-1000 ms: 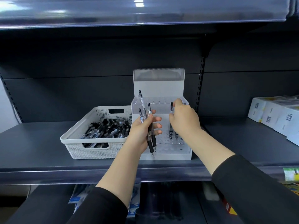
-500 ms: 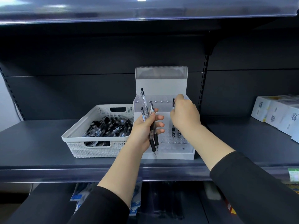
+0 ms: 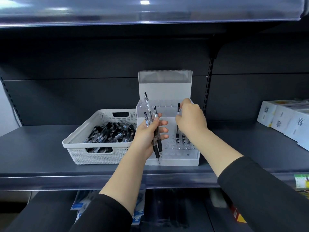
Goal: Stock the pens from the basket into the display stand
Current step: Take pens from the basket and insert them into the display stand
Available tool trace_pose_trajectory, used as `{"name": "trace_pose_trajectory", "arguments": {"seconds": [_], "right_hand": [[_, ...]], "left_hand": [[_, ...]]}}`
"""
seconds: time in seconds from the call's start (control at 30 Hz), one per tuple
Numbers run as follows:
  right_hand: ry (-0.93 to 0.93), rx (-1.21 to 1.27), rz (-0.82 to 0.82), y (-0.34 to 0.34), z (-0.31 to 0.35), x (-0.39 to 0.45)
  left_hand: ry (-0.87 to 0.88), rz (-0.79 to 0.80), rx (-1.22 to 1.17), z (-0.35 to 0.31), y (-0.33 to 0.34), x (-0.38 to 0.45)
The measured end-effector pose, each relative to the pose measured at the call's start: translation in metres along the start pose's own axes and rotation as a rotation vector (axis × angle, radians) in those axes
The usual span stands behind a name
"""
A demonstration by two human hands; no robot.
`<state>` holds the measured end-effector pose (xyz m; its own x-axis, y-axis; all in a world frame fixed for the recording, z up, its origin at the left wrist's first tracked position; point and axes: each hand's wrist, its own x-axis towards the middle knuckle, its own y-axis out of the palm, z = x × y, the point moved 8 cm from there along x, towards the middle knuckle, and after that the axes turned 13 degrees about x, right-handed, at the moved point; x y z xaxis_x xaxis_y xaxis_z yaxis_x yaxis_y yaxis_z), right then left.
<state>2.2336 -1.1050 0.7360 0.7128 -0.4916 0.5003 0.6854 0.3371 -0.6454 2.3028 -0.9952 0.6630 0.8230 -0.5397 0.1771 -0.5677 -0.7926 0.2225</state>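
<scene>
Flanking stand [image 3: 167,91]: basket [image 3: 100,154] (boxes [image 3: 287,121] right)

Only one view given: worn on head, looked forward and slightly down from close range at dark grey metal shelf [image 3: 41,144], both forearms reaching in from bottom edge.

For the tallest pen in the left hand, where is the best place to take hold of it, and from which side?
Pinch the tallest pen on its clear upper barrel, above the left hand, coming from above and from the right. That end stands free and nearly upright, while its black rubber section lies low, behind the other pens.
</scene>
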Motion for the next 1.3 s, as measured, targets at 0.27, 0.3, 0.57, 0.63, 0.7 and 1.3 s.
{"name": "trace_pose_trajectory", "arguments": {"seconds": [0.27,0.3,0.57,0.63,0.7,1.3], "right_hand": [[-0.028,-0.131,0.014,0.008,0.004,0.001],[-0.025,-0.129,0.01,0.008,0.004,0.0],[-0.152,0.136,-0.13,-0.016,0.001,-0.013],[-0.204,0.294,-0.263,-0.034,-0.002,-0.014],[-0.233,0.437,-0.395,-0.052,-0.005,-0.016],[-0.295,-0.365,-0.013,-0.012,0.029,0.021]], "left_hand": [[0.001,0.001,-0.005,0.0,0.0,0.0],[0.002,0.001,-0.006,0.0,0.0,0.0],[0.003,0.007,-0.021,0.0,0.001,0.0],[0.001,0.006,-0.021,0.0,0.001,0.0],[0.003,0.005,-0.021,0.001,0.0,0.0],[0.001,0.01,-0.011,0.0,0.001,0.0]]}}
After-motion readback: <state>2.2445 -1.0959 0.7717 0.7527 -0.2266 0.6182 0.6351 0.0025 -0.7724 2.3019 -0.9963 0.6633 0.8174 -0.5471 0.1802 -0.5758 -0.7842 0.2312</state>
